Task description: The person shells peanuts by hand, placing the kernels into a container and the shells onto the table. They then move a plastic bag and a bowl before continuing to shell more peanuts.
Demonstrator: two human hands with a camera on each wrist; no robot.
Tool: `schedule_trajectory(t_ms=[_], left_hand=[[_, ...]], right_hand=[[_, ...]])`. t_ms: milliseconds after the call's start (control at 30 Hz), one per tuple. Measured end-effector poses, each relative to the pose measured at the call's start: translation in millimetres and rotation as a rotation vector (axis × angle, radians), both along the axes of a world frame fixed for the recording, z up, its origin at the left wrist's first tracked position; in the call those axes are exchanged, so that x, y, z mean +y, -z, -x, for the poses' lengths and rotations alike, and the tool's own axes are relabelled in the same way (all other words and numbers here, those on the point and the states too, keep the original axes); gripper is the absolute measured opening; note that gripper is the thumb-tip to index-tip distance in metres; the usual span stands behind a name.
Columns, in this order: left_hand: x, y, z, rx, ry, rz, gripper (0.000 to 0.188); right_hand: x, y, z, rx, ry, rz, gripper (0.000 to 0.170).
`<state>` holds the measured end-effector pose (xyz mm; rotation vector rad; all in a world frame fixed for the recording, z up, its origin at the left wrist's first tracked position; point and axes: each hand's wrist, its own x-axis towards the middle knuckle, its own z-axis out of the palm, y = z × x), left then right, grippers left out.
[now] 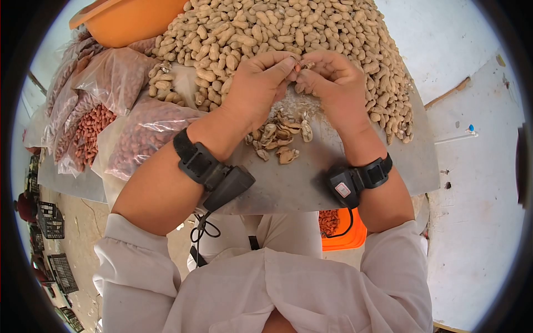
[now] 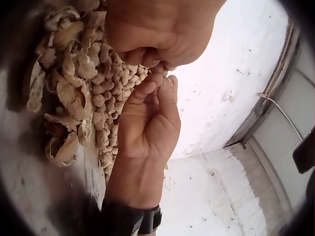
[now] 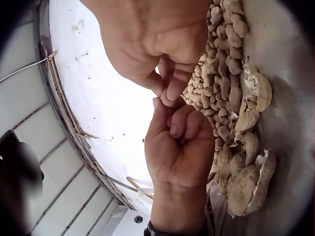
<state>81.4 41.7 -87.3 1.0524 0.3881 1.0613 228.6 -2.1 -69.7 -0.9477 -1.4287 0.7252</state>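
Over the edge of a peanut pile, both hands meet at the fingertips. The left hand [image 1: 252, 91] has curled fingers around a reddish peanut kernel [image 1: 297, 67], a bit of which also shows as a kernel [image 3: 170, 121] in the right wrist view. Between thumb and fingers the right hand [image 1: 337, 91] pinches a small brownish piece of peanut shell [image 1: 307, 65]. In the left wrist view the left hand [image 2: 162, 29] is above the right hand [image 2: 147, 128], their fingers hiding most of what they hold. Broken shells [image 1: 277, 135] lie on the table below the hands.
Unshelled peanuts [image 1: 338, 28] are heaped across the back of the table [image 1: 277, 186]. At the left stand bags of red kernels [image 1: 150, 130] and an orange basin [image 1: 127, 22]. An orange container [image 1: 352, 236] with reddish contents is below the table's front edge.
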Motion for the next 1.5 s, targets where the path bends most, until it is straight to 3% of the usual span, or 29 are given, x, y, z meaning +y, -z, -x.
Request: schedule_trajectory(t_ms=[233,333,600,733,933,1033,1200,1400,1500], left_hand=[[-1,-2,0,-0.028,0.077,0.156,0.015],[0,-2,0,-0.036,0.110,0.245,0.015],[-1,-4,3,-0.016,0.202,0.401,0.017],[0,-4,3,0.055,0.193,0.331,0.016],[4,-8,14,0.281,0.287,0.141,0.015],[9,-13,23,0.492,0.384,0.049,0.014],[12,-19,30,0.659,0.467,-0.018,0.010],[11,-24,31,0.569,0.210,-0.014,0.019],[19,-21,31,0.145,0.159,0.114,0.022]], right_hand=[[1,1,4,-0.140,0.044,-0.121,0.012],[2,1,2,-0.350,0.131,-0.291,0.014],[-1,-2,3,-0.465,0.165,-0.317,0.016],[-1,-2,3,-0.498,0.202,-0.303,0.015],[2,1,-8,-0.339,0.024,-0.081,0.013],[1,-1,-11,-0.233,-0.204,0.126,0.012],[2,-6,-24,-0.403,-0.387,0.274,0.012],[3,-4,-28,-0.437,-0.307,0.252,0.014],[6,2,-24,-0.560,-0.209,0.188,0.016]])
